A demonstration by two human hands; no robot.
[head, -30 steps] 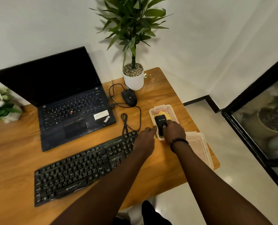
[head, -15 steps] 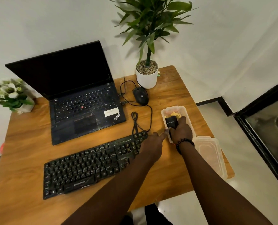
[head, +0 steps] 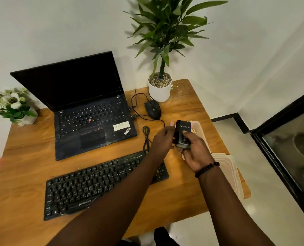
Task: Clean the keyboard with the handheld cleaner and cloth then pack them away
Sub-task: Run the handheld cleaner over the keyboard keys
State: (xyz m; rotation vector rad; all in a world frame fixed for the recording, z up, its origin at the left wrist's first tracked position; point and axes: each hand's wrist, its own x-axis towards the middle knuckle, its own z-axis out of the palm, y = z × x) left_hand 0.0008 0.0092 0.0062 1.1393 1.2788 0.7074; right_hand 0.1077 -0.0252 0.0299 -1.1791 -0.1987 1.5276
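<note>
My right hand [head: 194, 150] grips a small black handheld cleaner [head: 182, 134] and holds it up above the desk, over the clear plastic container [head: 200, 129]. My left hand [head: 162, 139] touches the cleaner's left side with its fingertips. The black external keyboard [head: 94, 183] lies at the desk's front, partly under my left forearm. A sliver of yellow cloth [head: 193, 130] shows in the container behind the cleaner. The container's lid [head: 227, 167] lies to the right of my right wrist.
An open black laptop [head: 87, 110] stands at the back of the wooden desk [head: 23, 174]. A wired mouse [head: 152, 109] and a potted plant [head: 160, 87] are behind my hands. White flowers [head: 10, 105] sit at the left edge. The desk's right edge drops to the floor.
My right hand has lifted the cleaner out of the container and raised it. My left hand has come up from the container's edge to the cleaner.
</note>
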